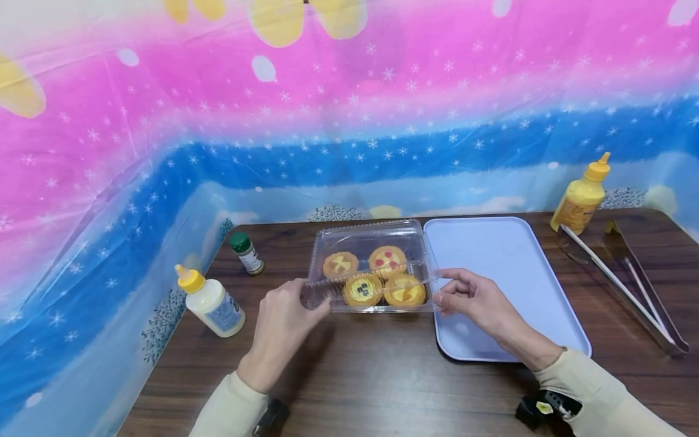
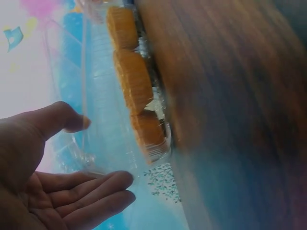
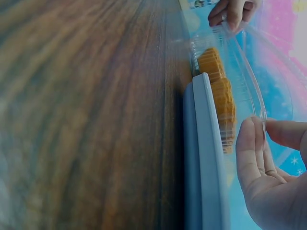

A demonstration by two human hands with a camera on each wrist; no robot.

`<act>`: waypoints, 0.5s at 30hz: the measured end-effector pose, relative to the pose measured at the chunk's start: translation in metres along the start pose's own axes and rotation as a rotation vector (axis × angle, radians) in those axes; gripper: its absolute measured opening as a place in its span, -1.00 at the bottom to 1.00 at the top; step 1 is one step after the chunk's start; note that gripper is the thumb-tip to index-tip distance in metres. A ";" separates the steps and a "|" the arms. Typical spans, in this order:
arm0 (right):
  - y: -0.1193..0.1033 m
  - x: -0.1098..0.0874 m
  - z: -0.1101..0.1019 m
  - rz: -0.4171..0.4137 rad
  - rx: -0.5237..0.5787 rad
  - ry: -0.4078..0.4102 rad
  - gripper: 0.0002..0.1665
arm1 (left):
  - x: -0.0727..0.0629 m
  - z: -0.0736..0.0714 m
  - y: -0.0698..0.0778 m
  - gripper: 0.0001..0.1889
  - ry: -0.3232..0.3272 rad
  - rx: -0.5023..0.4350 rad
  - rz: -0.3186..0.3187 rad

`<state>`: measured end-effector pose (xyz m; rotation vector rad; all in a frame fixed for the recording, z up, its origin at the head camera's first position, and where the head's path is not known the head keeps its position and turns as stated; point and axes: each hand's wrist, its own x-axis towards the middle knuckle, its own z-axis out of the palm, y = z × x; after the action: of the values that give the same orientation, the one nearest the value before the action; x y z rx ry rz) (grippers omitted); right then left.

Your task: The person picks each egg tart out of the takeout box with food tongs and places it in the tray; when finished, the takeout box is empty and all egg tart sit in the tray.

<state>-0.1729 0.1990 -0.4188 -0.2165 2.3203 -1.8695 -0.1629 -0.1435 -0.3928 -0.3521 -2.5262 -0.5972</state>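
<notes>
A clear plastic clamshell box point(image 1: 327, 243) holds several egg tarts point(image 1: 363, 290) with different toppings, and its hinged lid point(image 1: 371, 276) is partly raised over them. My left hand point(image 1: 286, 312) has the lid's front left corner between thumb and fingers, also visible in the left wrist view point(image 2: 72, 167). At the opposite front corner, my right hand point(image 1: 475, 300) pinches the lid's edge between thumb and fingertips. The right wrist view shows this lid edge point(image 3: 259, 103) held above the tarts' fluted sides point(image 3: 223, 100).
A pale lavender tray point(image 1: 491, 255) lies right of the box. Metal tongs point(image 1: 617, 282) and a yellow squeeze bottle point(image 1: 581, 197) are farther right. To the left stand a white squeeze bottle point(image 1: 215, 306) with a yellow cap and a green-capped shaker point(image 1: 247, 254). Patterned cloth hangs behind the table.
</notes>
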 end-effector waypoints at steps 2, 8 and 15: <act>0.000 0.000 0.000 -0.008 0.006 0.002 -0.28 | 0.002 -0.002 0.000 -0.68 -0.025 -0.003 -0.006; -0.001 -0.001 -0.001 -0.036 0.009 -0.003 -0.27 | 0.005 -0.007 0.002 -0.67 -0.117 -0.003 -0.043; 0.000 -0.001 0.000 -0.050 -0.001 -0.009 -0.30 | 0.004 -0.011 0.005 -0.67 -0.156 -0.007 -0.044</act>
<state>-0.1721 0.1995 -0.4183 -0.2857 2.3307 -1.8863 -0.1598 -0.1445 -0.3803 -0.3589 -2.6881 -0.6167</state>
